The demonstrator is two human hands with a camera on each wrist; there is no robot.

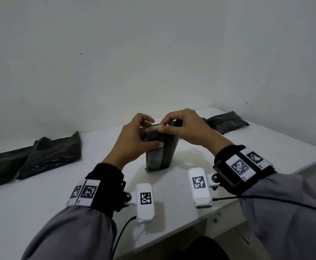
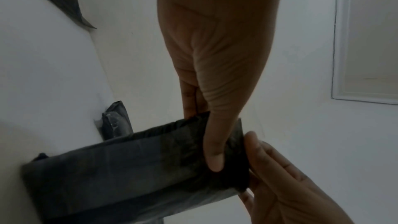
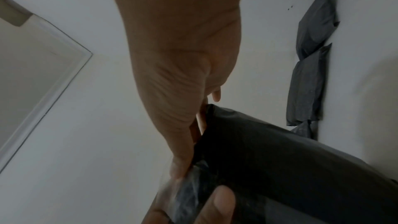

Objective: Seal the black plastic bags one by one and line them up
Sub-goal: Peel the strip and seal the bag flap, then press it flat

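Observation:
One black plastic bag point(image 1: 161, 156) stands upright on the white table point(image 1: 40, 203), in front of me. My left hand point(image 1: 149, 134) grips its top from the left, the thumb laid across the folded flap point(image 2: 183, 142). At the flap's upper edge my right hand point(image 1: 162, 127) pinches a clear strip point(image 3: 189, 186). In the left wrist view the left hand point(image 2: 204, 135) clamps the bag point(image 2: 129, 168) and the right hand's fingers point(image 2: 280, 185) touch the flap's end. The right wrist view shows the right hand point(image 3: 191, 142) at the bag's point(image 3: 280, 159) edge.
Flat black bags point(image 1: 31, 158) lie overlapped at the table's left. More black bags point(image 1: 226, 121) lie at the far right by the wall, seen end to end as bags point(image 3: 310, 83) in the right wrist view. The table's near edge runs diagonally at lower right.

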